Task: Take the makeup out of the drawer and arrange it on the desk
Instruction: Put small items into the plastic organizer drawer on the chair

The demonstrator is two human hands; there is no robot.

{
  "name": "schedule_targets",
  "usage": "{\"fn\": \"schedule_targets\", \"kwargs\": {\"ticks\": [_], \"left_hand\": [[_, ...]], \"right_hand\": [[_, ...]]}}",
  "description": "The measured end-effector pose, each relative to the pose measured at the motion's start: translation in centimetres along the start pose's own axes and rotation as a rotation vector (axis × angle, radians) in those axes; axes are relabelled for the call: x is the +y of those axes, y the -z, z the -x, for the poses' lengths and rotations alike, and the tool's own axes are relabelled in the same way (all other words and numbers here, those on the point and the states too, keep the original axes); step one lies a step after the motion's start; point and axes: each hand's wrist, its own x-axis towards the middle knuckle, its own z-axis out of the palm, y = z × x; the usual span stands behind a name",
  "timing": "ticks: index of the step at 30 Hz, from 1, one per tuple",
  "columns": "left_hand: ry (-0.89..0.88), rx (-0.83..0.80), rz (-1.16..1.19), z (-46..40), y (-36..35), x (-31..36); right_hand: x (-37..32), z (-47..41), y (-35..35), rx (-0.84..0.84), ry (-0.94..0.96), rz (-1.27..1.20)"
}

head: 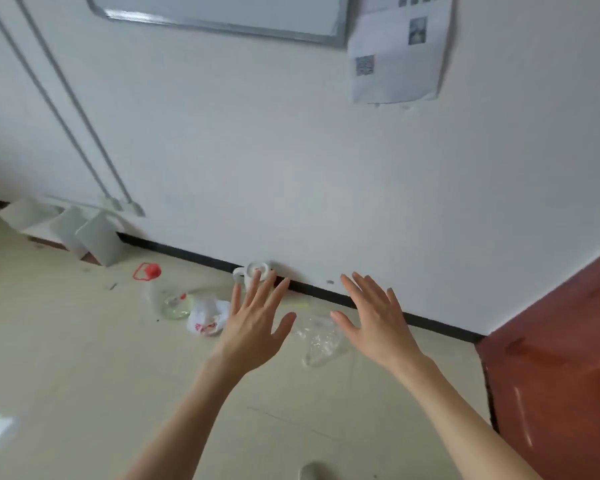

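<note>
Both hands are held out in front, backs up, over a pale floor (66,358). The left hand (253,323) has its fingers straight and spread, grasping nothing; the right hand (374,320) is the same, fingers splayed and empty. The two are apart, thumbs toward each other.

No makeup or drawer can be made out here. A reddish-brown desk (561,341) shows only as a corner, cut off by the right edge.

Behind the left fingertips a white cup (257,270) stands by the wall (257,168), partly hidden by them. Between the hands lies clear plastic (321,337), hard to read. To the left are a white bag (207,318) with red print and a clear bottle (168,296) with a red cap (148,271), its body nearly lost against the floor. Grey boxes (73,230) sit at the wall's foot. A whiteboard (222,12) and a paper (399,50) are cut off at the top.
</note>
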Motion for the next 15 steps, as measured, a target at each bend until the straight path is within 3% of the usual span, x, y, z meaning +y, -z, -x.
{"fn": "schedule_targets", "kwargs": {"ticks": [7, 15], "left_hand": [[0.533, 0.168, -0.040, 7.2, 3.9, -10.4], [1.016, 0.313, -0.045, 17.2, 7.5, -21.8]], "right_hand": [[-12.9, -10.7, -4.2, -0.180, 0.486, 0.018], [-32.2, -14.3, -12.4, -0.343, 0.873, 0.022]]}}
